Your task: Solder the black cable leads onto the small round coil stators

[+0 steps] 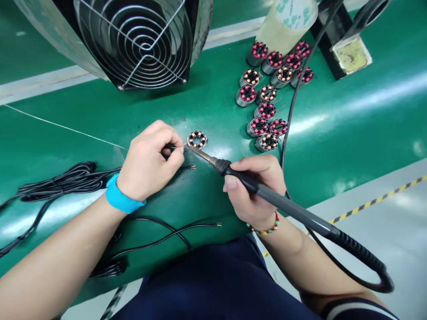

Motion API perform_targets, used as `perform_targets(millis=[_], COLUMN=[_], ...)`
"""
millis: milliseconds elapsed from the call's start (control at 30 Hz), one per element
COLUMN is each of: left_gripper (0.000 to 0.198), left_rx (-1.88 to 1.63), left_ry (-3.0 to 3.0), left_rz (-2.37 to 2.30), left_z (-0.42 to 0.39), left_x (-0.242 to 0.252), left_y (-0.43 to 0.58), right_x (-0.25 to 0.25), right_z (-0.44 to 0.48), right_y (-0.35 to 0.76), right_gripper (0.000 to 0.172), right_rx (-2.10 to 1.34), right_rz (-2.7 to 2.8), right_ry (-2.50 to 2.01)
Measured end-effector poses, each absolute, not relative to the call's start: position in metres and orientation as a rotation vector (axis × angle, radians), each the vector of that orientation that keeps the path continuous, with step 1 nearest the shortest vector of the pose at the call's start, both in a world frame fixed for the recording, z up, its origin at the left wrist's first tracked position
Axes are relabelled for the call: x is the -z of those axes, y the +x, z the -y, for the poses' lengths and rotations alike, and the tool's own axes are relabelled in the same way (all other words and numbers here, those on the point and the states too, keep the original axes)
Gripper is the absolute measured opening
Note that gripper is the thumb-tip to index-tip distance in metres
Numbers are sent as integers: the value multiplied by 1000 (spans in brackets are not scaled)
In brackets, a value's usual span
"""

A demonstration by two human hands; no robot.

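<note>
A small round wound coil stator [197, 139] lies on the green bench top [100, 115]. My left hand [150, 162] is closed in a pinch on a thin solder wire [60, 126] that runs off to the left, its end held at the stator's left side. My right hand [255, 189] grips a grey soldering iron [267, 195] like a pen. The iron's metal tip touches the stator where the solder wire meets it. A blue strap [122, 200] sits on my left wrist, a bead bracelet on the right.
Several finished stators [267, 95] stand in a cluster at the back right. A grilled fan [140, 40] stands at the back. Bundled black cables [66, 178] with bared ends lie on the left and near the front edge. A sponge holder [352, 53] is far right.
</note>
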State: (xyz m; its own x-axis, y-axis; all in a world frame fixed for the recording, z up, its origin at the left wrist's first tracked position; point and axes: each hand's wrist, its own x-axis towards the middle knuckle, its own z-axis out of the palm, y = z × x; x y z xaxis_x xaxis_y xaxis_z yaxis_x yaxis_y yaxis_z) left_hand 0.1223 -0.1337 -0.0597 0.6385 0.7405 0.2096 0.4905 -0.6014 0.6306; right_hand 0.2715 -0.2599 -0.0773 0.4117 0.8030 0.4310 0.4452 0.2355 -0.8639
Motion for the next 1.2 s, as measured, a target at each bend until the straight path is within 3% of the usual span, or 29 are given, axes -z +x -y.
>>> perform_targets(millis=[800,1000,1200], left_gripper=[15,15,12], left_rx=[-657,-690,-672], left_ry=[2369,2377,2391], left_rz=[-949,-923,-940], left_z=[132,132,131], left_x=[62,62,62], left_y=[122,122,122], right_x=[81,74,54], right_z=[260,255,245], right_y=[271,275,283], right_gripper=[11,20,30], right_rx=[-331,-292,-469], right_rz=[1222,1285,1493], right_ry=[-1395,-1408,-1457])
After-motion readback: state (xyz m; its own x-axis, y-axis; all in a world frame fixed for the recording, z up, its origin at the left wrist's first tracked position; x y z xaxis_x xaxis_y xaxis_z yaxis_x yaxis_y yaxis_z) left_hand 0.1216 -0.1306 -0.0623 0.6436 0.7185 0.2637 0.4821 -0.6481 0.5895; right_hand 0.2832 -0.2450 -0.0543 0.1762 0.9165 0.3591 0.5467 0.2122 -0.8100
